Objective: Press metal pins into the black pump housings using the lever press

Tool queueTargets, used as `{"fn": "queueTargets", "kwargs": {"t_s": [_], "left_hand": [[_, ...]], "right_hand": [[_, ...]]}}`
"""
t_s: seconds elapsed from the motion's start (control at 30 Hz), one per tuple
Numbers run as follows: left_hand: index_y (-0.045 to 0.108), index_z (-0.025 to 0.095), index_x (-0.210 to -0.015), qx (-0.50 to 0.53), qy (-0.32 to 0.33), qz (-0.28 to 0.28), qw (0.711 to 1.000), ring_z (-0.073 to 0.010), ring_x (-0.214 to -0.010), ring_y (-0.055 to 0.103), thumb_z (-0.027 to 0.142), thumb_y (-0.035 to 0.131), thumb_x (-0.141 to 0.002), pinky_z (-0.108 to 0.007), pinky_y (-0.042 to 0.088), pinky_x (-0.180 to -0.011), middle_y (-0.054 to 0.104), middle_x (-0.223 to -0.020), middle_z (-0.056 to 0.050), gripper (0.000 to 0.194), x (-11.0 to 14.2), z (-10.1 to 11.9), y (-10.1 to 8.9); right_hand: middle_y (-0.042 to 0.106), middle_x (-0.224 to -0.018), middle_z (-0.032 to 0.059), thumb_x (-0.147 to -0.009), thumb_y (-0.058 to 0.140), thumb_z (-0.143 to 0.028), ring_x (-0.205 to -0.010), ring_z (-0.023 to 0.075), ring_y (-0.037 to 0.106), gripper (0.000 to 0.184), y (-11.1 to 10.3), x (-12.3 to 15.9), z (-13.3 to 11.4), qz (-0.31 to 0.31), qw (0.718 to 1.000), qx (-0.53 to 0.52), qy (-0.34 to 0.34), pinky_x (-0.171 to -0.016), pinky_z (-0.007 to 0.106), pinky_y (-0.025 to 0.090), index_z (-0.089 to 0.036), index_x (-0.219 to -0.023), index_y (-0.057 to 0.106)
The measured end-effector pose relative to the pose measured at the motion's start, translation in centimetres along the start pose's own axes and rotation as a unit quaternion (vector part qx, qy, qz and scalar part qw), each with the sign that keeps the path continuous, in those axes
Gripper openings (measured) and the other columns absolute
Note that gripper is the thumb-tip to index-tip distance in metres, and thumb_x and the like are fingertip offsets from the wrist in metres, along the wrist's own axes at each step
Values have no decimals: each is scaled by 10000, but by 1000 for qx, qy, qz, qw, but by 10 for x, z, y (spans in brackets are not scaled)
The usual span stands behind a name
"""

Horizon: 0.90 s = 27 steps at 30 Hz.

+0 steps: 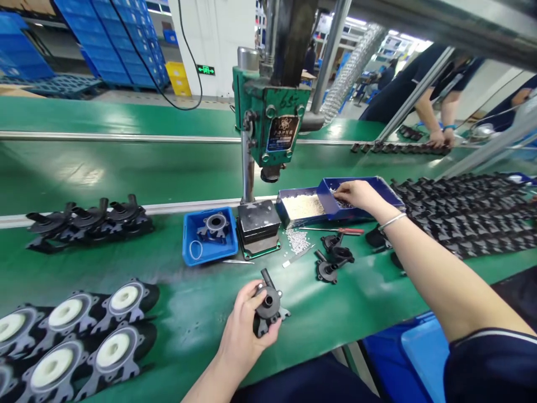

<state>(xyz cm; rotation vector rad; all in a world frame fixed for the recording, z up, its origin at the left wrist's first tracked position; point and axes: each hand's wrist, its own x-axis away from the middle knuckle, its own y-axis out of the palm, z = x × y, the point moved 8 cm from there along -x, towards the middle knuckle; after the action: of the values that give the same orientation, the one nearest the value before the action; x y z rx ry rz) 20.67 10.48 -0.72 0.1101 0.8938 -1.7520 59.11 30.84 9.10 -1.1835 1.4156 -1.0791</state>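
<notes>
My left hand [243, 330] is closed around a black pump housing [269, 302] with a spout, held just over the green bench near its front edge. Farther right, my right hand [356, 193] reaches into a dark blue bin [392, 196] of small dark parts. Its fingertips are pinched among them, and what they hold is hidden. A second bin [304, 207] beside it holds small pale pieces. Between the hands lie a pile of small white rings [297, 240], a red-handled screwdriver [350, 230] and several loose black housings [329, 270].
A green press [272, 117] stands over a black metal block [259, 218]. Left of it sits a blue tray [191, 246] with one housing. Housings with white rotors [123, 296] line the left front. Rows of black parts [465, 215] fill the right. Another person's hands [440, 137] work across the bench.
</notes>
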Motion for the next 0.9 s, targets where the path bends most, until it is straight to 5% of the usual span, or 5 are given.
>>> {"fn": "queueTargets", "kwargs": {"t_s": [0.17,0.4,0.57,0.7,0.9], "left_hand": [[440,198,-1337,26,-15,-5,1000,-286,-1301,531,166,679,-848,-490,504,-1058,452,-1394,-183,545,0,0,1],[421,205,-1344,49,-31,-16,998,-279,-1329,512,177,724,-819,-484,470,-1098,430,-1425,-180,608,-1,-3,4],[423,205,-1336,43,-34,-16,998,-273,-1331,511,177,700,-842,-485,479,-1089,427,-1427,-181,567,1,-5,3],[431,205,-1329,32,-27,-10,999,-282,-1329,513,185,683,-859,-489,493,-1072,444,-1405,-180,534,1,-5,2],[427,223,-1326,71,-35,-26,997,-280,-1319,525,173,723,-823,-485,480,-1081,433,-1425,-178,585,-3,-1,3]], "right_hand": [[754,-985,139,-925,636,-264,-908,209,675,227,-38,27,-15,119,993,-9,-7,-827,286,475,-96,-942,787],[743,-965,68,-925,674,-292,-911,159,677,151,-70,104,-110,179,962,-100,-181,-850,248,493,-169,-919,761],[775,-861,86,-901,692,-272,-774,186,690,165,-51,65,-45,146,988,-32,29,-691,259,453,-139,-946,778],[734,-659,84,-810,778,-275,-615,207,635,157,-39,38,-7,60,996,20,65,-597,288,400,-133,-745,772],[764,-883,55,-880,727,-261,-775,159,681,109,-64,101,-89,148,980,-113,-63,-732,246,493,-178,-939,763]]}}
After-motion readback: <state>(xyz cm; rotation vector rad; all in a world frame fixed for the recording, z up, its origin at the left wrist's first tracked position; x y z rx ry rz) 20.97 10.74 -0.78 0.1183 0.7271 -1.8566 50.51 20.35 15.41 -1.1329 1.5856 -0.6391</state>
